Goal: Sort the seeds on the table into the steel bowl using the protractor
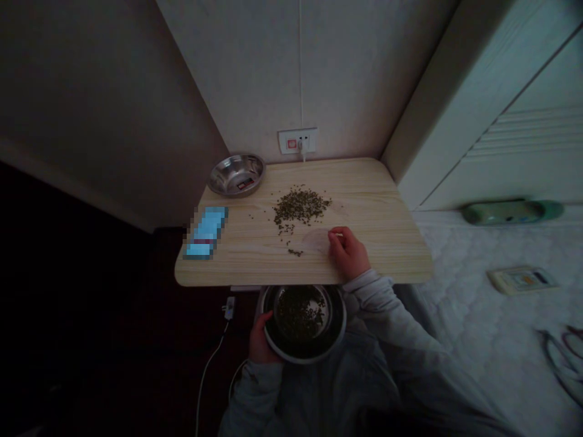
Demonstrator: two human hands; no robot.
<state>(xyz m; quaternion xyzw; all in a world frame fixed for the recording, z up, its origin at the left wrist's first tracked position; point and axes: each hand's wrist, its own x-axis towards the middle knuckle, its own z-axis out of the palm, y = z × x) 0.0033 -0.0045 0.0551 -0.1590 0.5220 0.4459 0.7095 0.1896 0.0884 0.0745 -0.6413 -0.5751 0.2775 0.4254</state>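
Two hands work at our wooden table [378, 243]. Our left hand [262, 338] grips a steel bowl [304, 359] of dark grains just below the table's edge, seemingly placed to catch what comes off. Our right hand [348, 252] rests pinched beside a heap of grains [300, 206], holding nothing we can make out.

Pale wood-grain tabletop [373, 206] — dark olive grains [299, 206], silvery steel bowl [304, 358], white quilted bedding [483, 315]

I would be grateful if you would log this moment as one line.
left hand: holds steel bowl of dark grains | right hand: curled on wooden table, beside grain pile
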